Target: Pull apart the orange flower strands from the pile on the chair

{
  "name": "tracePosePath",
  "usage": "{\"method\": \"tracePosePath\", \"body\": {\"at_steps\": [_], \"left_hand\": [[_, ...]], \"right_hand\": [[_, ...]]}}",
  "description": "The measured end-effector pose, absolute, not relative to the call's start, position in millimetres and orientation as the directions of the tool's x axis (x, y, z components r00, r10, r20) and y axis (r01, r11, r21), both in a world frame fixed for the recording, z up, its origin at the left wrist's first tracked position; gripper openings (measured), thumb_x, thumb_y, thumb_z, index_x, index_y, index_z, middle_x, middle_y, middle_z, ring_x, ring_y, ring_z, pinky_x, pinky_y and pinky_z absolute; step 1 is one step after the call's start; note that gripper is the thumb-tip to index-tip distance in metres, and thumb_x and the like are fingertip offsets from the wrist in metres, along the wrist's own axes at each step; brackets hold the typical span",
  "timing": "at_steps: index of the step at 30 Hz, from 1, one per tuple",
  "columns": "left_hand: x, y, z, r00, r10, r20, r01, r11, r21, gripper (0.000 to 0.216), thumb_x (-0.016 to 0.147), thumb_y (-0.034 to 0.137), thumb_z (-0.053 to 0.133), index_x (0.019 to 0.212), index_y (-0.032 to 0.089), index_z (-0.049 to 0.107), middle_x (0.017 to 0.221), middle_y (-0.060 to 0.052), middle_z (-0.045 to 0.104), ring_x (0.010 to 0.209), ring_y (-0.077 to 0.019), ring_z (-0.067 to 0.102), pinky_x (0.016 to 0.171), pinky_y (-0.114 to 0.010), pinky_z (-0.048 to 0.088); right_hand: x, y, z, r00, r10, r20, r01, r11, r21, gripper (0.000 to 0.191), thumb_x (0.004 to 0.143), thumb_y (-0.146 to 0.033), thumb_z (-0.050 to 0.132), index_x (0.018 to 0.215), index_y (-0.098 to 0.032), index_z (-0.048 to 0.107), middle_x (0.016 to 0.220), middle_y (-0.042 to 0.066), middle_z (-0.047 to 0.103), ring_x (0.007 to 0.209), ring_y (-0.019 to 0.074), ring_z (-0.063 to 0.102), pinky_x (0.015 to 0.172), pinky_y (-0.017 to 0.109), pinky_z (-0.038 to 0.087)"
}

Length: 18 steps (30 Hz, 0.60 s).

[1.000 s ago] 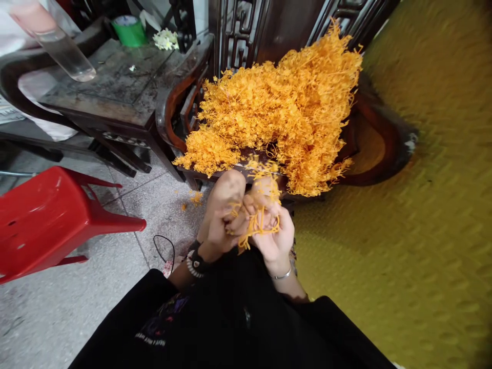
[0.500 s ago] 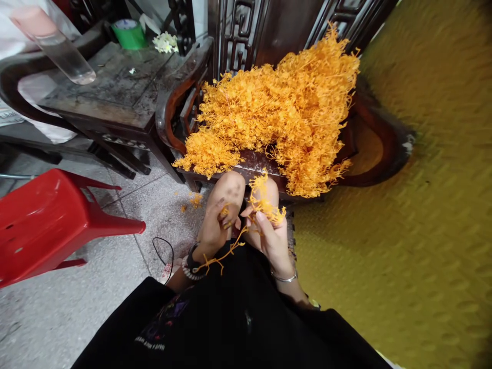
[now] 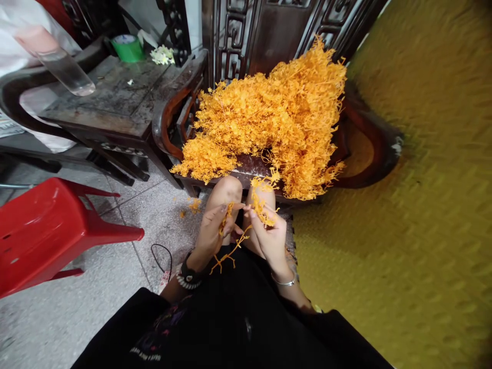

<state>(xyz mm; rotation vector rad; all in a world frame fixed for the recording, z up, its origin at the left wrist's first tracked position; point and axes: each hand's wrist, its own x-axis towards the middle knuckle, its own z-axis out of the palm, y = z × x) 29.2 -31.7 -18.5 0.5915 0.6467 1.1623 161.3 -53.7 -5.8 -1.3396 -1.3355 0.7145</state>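
Above my lap, my right hand (image 3: 271, 236) pinches a thin, branching orange sprig (image 3: 265, 197) that looks like plastic. One part of it stands up past the fingertips, and a stem (image 3: 230, 252) trails down to the left over the black clothing. My left hand (image 3: 215, 228) is curled around small orange pieces (image 3: 226, 218). Its thumb and forefinger reach the right fingertips at the sprig; the exact contact is too small to make out. Just past my knees, a big heap of similar orange sprigs (image 3: 269, 113) covers the seat of a dark wooden chair (image 3: 169, 118).
A wooden side table (image 3: 115, 102) at the left bears a bottle (image 3: 65, 69), a green tape roll (image 3: 128, 47) and pale flowers (image 3: 162, 55). On the floor stand a red plastic stool (image 3: 49, 225) and a looped black cord (image 3: 161, 247). A yellow textured surface (image 3: 384, 266) fills the right.
My left hand has turned and risen, its forefinger now stretched to the right fingertips. The sprig's trailing stem has shifted right. The whole view has tilted slightly.
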Motion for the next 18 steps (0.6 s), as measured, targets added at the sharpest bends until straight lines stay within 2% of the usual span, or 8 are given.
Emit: {"method": "tracePosePath", "body": {"at_steps": [3,5,8,10,13,15,18], "left_hand": [[30,-31,-15,0.269,0.955,-0.124,-0.655,0.275,0.703,0.034,0.083,0.046,0.064,0.092,0.014,0.069,0.037,0.012,0.032,0.031,-0.0032,0.03,0.048,-0.019,0.05],[31,-31,-12,0.33,0.933,-0.142,-0.632,0.331,0.7,0.03,0.084,0.045,0.062,0.087,0.015,0.065,0.038,0.012,0.029,0.031,-0.0038,0.027,0.042,-0.018,0.044],[34,-31,-16,0.435,0.883,-0.173,-0.572,0.42,0.705,0.028,0.082,0.044,0.061,0.074,0.017,0.054,0.04,0.011,0.03,0.031,-0.0049,0.024,0.034,-0.017,0.032],[36,-32,-23,0.416,0.892,-0.175,-0.522,0.392,0.758,0.032,0.079,0.047,0.06,0.068,0.019,0.049,0.042,0.009,0.033,0.033,-0.0057,0.026,0.034,-0.018,0.027],[38,-34,-32,0.338,0.926,-0.167,-0.419,0.307,0.855,0.032,0.076,0.049,0.063,0.068,0.019,0.053,0.05,0.005,0.047,0.041,-0.0097,0.041,0.04,-0.021,0.032],[38,-34,-34,0.28,0.948,-0.153,-0.325,0.244,0.914,0.026,0.072,0.042,0.071,0.073,0.02,0.059,0.06,0.002,0.056,0.054,-0.0133,0.051,0.05,-0.023,0.04],[35,-30,-31,0.213,0.975,-0.071,-0.143,0.103,0.984,0.017,0.075,0.034,0.069,0.082,0.02,0.065,0.075,-0.002,0.065,0.075,-0.0187,0.059,0.066,-0.026,0.046]], "right_hand": [[162,-53,-5,0.255,0.91,0.328,0.412,0.205,-0.888,0.01,0.086,-0.02,0.057,0.081,-0.02,0.065,0.085,0.003,0.066,0.083,0.02,0.062,0.077,0.033,0.049],[163,-53,-4,0.257,0.887,0.384,0.494,0.221,-0.841,0.009,0.084,-0.017,0.057,0.088,-0.021,0.064,0.091,0.004,0.065,0.087,0.021,0.061,0.079,0.034,0.048],[165,-52,-3,0.185,0.902,0.391,0.584,0.219,-0.782,0.023,0.082,-0.015,0.055,0.103,-0.022,0.061,0.104,0.007,0.063,0.097,0.024,0.059,0.085,0.037,0.045],[166,-52,-5,0.136,0.928,0.348,0.643,0.184,-0.743,0.029,0.081,-0.015,0.055,0.109,-0.022,0.057,0.105,0.008,0.062,0.096,0.025,0.058,0.083,0.037,0.045],[166,-50,-10,0.101,0.952,0.29,0.732,0.126,-0.67,0.029,0.078,-0.017,0.056,0.107,-0.022,0.055,0.098,0.007,0.061,0.086,0.0247,0.057,0.073,0.034,0.043],[166,-49,-12,0.088,0.958,0.271,0.753,0.114,-0.648,0.027,0.077,-0.017,0.056,0.104,-0.022,0.054,0.093,0.006,0.059,0.08,0.0234,0.055,0.069,0.033,0.04],[167,-46,-10,0.077,0.974,0.214,0.684,0.104,-0.722,0.017,0.079,-0.018,0.056,0.095,-0.021,0.053,0.083,0.003,0.055,0.069,0.019,0.05,0.064,0.031,0.037]]}}
